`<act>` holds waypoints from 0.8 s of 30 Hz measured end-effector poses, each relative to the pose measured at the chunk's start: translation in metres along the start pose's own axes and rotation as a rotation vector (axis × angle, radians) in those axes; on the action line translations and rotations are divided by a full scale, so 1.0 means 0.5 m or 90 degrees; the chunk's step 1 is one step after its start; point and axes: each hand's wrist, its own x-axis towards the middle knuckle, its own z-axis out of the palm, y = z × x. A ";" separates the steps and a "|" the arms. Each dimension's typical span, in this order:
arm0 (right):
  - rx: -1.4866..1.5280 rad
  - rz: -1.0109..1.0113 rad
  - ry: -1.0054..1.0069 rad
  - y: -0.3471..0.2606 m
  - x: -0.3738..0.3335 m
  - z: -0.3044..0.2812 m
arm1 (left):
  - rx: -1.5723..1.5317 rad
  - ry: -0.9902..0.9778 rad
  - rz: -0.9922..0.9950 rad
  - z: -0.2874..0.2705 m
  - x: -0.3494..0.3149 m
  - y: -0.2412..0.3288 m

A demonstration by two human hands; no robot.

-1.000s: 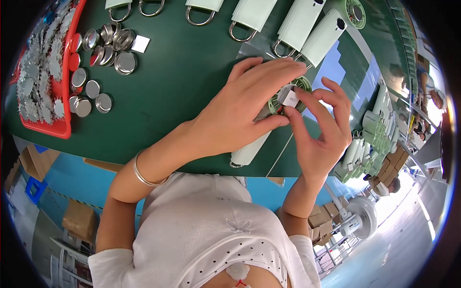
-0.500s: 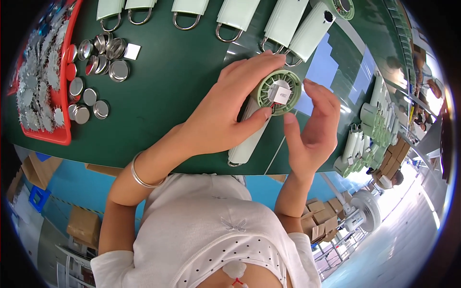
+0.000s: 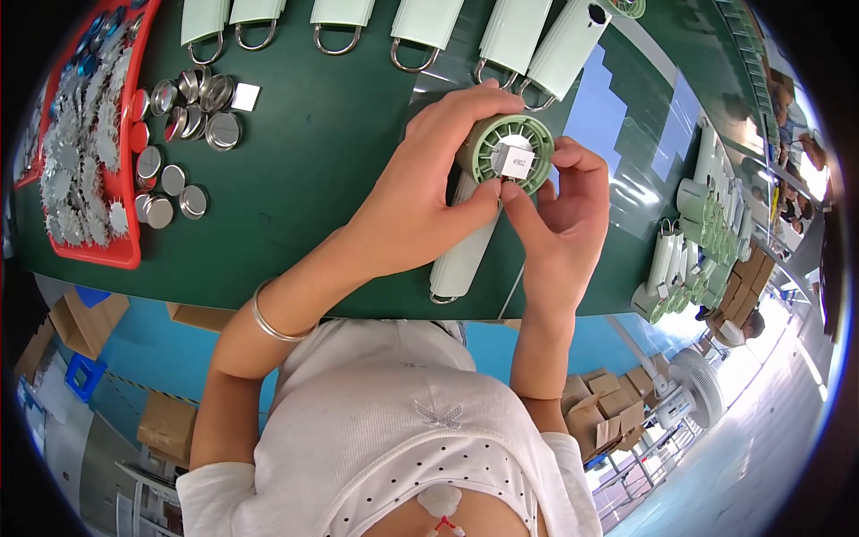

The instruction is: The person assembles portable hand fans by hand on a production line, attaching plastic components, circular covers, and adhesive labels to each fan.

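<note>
A pale green handheld fan body lies with its round open head facing up and its handle pointing toward me. Inside the head, slotted ribs surround a white square block with dark printing. My left hand curls round the head from the left, its thumb at the lower rim. My right hand grips the right and lower rim, fingertips on the right side and thumb beside the left thumb. Whether the thumbs pinch the small wires below the block is hidden.
Several similar bodies with metal loops line the far edge. More are stacked at the right. Round metal caps and a white square piece lie left, beside a red tray of spiky silvery-white parts.
My right hand has moved left and closed on the rim; its thumb now meets the left thumb. The fan head has shifted slightly left and away from me in the picture.
</note>
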 end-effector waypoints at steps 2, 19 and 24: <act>0.009 0.017 0.003 -0.005 0.000 0.003 | 0.008 0.002 -0.011 0.002 0.003 0.001; -0.062 0.037 -0.005 -0.024 0.004 0.007 | -0.126 -0.036 0.019 0.007 0.004 -0.015; -0.103 0.052 -0.023 -0.032 0.011 -0.001 | -0.036 -0.032 0.030 0.012 0.002 -0.013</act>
